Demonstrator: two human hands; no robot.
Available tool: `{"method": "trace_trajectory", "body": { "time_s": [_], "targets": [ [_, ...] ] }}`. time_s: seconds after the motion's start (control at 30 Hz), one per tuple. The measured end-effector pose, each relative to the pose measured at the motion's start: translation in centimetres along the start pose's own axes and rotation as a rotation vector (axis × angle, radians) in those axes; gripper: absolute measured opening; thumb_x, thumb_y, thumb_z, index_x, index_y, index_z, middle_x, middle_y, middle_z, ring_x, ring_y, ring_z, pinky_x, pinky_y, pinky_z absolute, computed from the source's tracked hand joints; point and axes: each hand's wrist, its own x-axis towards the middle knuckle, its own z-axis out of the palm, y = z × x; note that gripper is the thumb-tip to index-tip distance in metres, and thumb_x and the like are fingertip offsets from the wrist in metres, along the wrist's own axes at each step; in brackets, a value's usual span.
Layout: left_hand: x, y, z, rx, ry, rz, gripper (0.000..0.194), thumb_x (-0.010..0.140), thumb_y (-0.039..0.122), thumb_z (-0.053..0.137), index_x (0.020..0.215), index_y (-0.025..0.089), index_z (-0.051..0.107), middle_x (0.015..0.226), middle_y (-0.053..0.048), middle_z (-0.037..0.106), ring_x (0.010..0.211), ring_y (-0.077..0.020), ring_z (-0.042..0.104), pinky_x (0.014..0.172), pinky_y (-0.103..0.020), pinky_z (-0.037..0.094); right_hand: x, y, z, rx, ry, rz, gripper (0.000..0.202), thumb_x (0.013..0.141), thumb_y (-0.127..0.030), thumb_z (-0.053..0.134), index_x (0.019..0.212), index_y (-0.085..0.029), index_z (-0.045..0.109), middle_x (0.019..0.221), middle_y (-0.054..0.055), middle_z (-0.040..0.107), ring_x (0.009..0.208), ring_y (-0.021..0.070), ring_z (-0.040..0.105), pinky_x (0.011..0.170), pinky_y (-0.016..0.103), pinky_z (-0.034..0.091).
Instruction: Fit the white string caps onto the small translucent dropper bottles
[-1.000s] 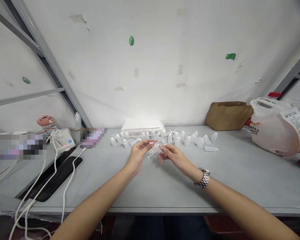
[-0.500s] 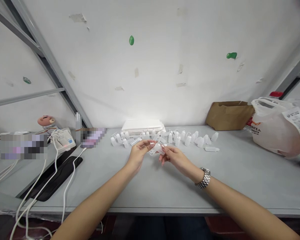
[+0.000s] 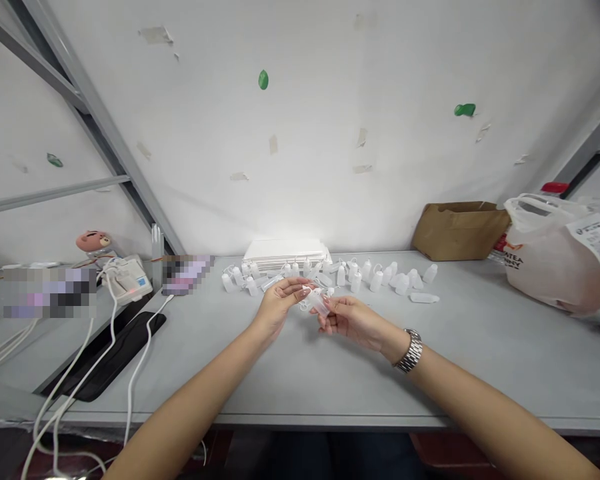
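My right hand (image 3: 350, 320) is closed round the body of a small translucent bottle (image 3: 320, 304), tilted with its top toward the upper left. At that top, the fingertips of my left hand (image 3: 280, 303) pinch a small white part, too small to make out clearly. Both hands are just above the grey table (image 3: 300, 373). Behind them stand several similar small bottles (image 3: 355, 281), many with thin looped straps and caps. One bottle (image 3: 424, 297) lies on its side at the right end of the group.
A stack of white boards or boxes (image 3: 287, 251) is against the wall. At the right are a brown cardboard box (image 3: 457, 233) and a white plastic bag (image 3: 550, 267). White cables (image 3: 135, 373) and a black phone-like slab (image 3: 115, 360) lie left.
The bottle between my hands shows more clearly, as the fingers of my right hand have shifted lower and curled round its body. My left hand has barely moved.
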Motion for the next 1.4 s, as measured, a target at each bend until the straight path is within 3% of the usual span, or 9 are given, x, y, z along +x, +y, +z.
{"method": "trace_trajectory", "body": {
  "time_s": [0.13,0.2,0.43,0.53,0.63,0.73,0.87,1.17,1.4],
  "targets": [
    [0.0,-0.2,-0.1,0.013,0.058,-0.007,0.029,0.061,0.026,0.072,0.088,0.017,0.063,0.090,-0.008,0.069,0.092,-0.0210,0.060,0.087,-0.035,0.039,0.1,0.0,0.5,-0.271,0.249,-0.135,0.029,0.068,-0.043,0.065,0.071,-0.014,0.062,0.063,0.001,0.060,0.059,0.0116,0.055,0.067,0.028,0.043],
    [0.0,-0.3,-0.1,0.014,0.057,-0.009,0.030,0.062,0.026,0.072,0.089,0.017,0.063,0.092,-0.009,0.069,0.095,-0.0217,0.059,0.087,-0.035,0.038,0.1,0.0,0.7,-0.333,0.311,-0.164,0.027,0.066,-0.041,0.067,0.068,-0.015,0.062,0.061,0.000,0.059,0.058,0.0112,0.054,0.067,0.028,0.042],
    [0.0,0.1,0.0,0.004,-0.014,-0.048,0.027,0.059,0.026,0.074,0.083,0.017,0.065,0.085,-0.007,0.070,0.085,-0.0207,0.062,0.083,-0.034,0.041,0.0,0.5,0.0,0.122,-0.045,0.008,0.023,0.071,-0.035,0.065,0.064,-0.014,0.060,0.055,-0.003,0.051,0.050,0.0077,0.045,0.072,0.031,0.044],
    [0.0,0.3,-0.1,0.011,-0.028,-0.051,0.030,0.059,0.027,0.074,0.086,0.018,0.065,0.088,-0.007,0.070,0.089,-0.0212,0.061,0.086,-0.035,0.040,0.0,0.5,0.0,0.167,-0.072,0.025,0.020,0.072,-0.034,0.064,0.070,-0.013,0.062,0.059,-0.002,0.053,0.050,0.0070,0.045,0.075,0.033,0.044],
    [0.1,0.3,-0.2,0.009,-0.026,-0.092,0.036,0.064,0.035,0.071,0.095,0.017,0.065,0.098,-0.010,0.068,0.097,-0.0224,0.059,0.091,-0.036,0.038,0.1,0.3,0.0,0.019,0.030,-0.069,0.025,0.074,-0.039,0.061,0.070,-0.014,0.061,0.062,0.000,0.056,0.054,0.0085,0.050,0.069,0.030,0.044],
    [0.1,0.3,-0.4,-0.047,-0.060,-0.195,0.043,0.069,0.045,0.063,0.100,0.016,0.063,0.108,-0.014,0.063,0.103,-0.0264,0.056,0.089,-0.041,0.041,0.1,-0.2,-0.2,-0.209,0.232,-0.204,0.030,0.073,-0.044,0.060,0.068,-0.015,0.058,0.064,0.001,0.057,0.059,0.0110,0.053,0.066,0.029,0.043],
    [0.1,0.3,-0.6,-0.050,-0.088,-0.244,0.041,0.067,0.040,0.067,0.098,0.014,0.064,0.105,-0.015,0.065,0.101,-0.0269,0.058,0.090,-0.043,0.042,0.1,-0.7,-0.7,-0.327,0.425,-0.274,0.032,0.073,-0.047,0.059,0.076,-0.015,0.060,0.068,0.001,0.058,0.063,0.0124,0.054,0.068,0.029,0.043],
    [0.4,0.2,-0.9,-0.065,0.059,-0.159,0.023,0.062,0.020,0.073,0.082,0.012,0.068,0.091,-0.009,0.070,0.093,-0.0215,0.063,0.093,-0.035,0.044,-0.2,-1.3,-0.9,-0.414,0.475,-0.318,0.032,0.072,-0.045,0.059,0.082,-0.014,0.064,0.065,0.001,0.056,0.064,0.0136,0.053,0.064,0.028,0.043],
    [0.6,0.4,-1.0,-0.152,0.062,-0.171,0.016,0.070,0.020,0.066,0.084,0.011,0.067,0.098,-0.010,0.069,0.096,-0.0206,0.062,0.093,-0.032,0.045,-0.5,-1.2,-0.8,-0.544,0.534,-0.370,0.033,0.073,-0.044,0.059,0.090,-0.016,0.064,0.066,0.001,0.056,0.064,0.0149,0.052,0.060,0.029,0.042]
  ]
}}
